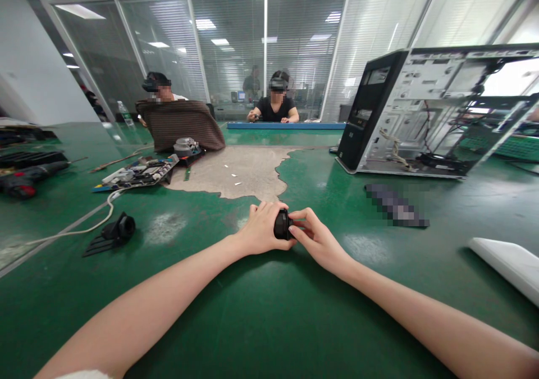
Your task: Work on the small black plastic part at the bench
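Left hand [266,227]: wrapped around a small black part [281,225], fingers over its far side, thumb along its near side. The part sits between the two hands, held by both, just above or on the green table [252,323]; contact with the surface cannot be told. Right hand [314,234]: closed on the part's right side, thumb and fingertips pinching its edge.

Table, left to right: a dark tool with a red section [25,183] lies near the left edge. Next, a pale cable [80,233] runs past a black slatted piece with a round end [120,228]. Beyond these lie a circuit board [141,174] and a round metal component [186,146], the latter in front of a propped brown cloth [179,123]. In the middle, the green coating gives way to an irregular bare patch [236,171] bearing small white scraps. To the right, an open computer case [379,115] stands upright; nearer lie a blurred dark object [396,205] and a white object [509,264].

Room: one person [162,90] is behind the cloth, another [277,104] sits across the table. Glass partitions with blinds [303,48] span the back.
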{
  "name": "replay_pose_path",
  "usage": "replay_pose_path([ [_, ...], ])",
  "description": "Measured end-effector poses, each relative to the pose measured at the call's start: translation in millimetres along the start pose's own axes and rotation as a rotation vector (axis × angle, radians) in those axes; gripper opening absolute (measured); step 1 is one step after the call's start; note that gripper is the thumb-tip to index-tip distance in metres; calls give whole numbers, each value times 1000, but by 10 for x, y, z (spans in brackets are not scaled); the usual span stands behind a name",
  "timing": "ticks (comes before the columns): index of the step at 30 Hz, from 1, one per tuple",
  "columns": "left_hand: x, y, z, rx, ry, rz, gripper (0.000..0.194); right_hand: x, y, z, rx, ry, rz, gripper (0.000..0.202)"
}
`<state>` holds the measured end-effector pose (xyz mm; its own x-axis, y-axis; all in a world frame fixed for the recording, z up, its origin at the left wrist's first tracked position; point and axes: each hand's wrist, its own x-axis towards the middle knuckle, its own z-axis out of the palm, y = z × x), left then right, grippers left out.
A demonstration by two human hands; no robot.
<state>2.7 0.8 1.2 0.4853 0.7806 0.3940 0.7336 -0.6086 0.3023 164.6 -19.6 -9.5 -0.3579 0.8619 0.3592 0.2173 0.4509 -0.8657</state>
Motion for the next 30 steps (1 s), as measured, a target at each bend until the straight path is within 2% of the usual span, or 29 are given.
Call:
replay_pose_path([
  [7,0,8,-10,-5,-4,10,61,8,8,-5,-45,-17,28,29],
  [15,-2,-17,7,9,15,25,63,-1,-9,0,25,-14,0,13],
  [23,-1,-10,3,12,7,23,61,16,24,3,-36,-15,28,30],
  [30,-2,-13,5,10,-13,11,63,-9,-8,-1,12,-22,-31,17],
])
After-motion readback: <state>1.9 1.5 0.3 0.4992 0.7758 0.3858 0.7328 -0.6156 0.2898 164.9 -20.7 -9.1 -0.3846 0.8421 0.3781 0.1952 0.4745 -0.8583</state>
